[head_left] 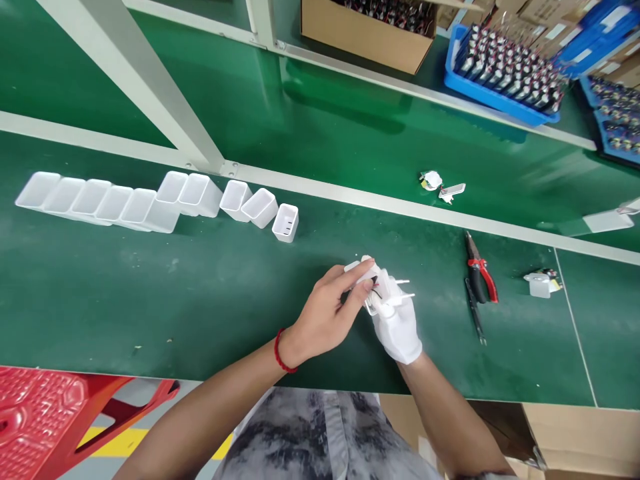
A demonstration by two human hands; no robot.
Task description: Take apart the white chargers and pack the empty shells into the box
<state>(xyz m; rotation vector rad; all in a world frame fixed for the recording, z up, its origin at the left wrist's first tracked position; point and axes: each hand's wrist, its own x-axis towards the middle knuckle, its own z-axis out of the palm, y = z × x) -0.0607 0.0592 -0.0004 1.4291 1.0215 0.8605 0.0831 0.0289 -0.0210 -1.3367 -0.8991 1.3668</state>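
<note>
My right hand (399, 333), in a white glove, holds up a white plastic part (384, 287) with two thin prongs sticking out to the right. My bare left hand (327, 308), with a red cord bracelet at the wrist, is closed at the left side of this part. Its thumb and forefinger pinch there, beside short dark and red wires (376, 291). What lies right between those fingertips is partly hidden. Left of my hands, a white open-topped case (286, 223) with dark slots inside stands on the green bench (225, 300).
More white cases (120, 205) line the left back. Red-handled pliers (480, 267) and black tweezers (475, 312) lie to the right, near a small white wired assembly (540, 285). Loose white pieces (431, 180) lie behind the rail. A blue tray (500, 100) of wired parts and a cardboard box (365, 33) occupy the shelf.
</note>
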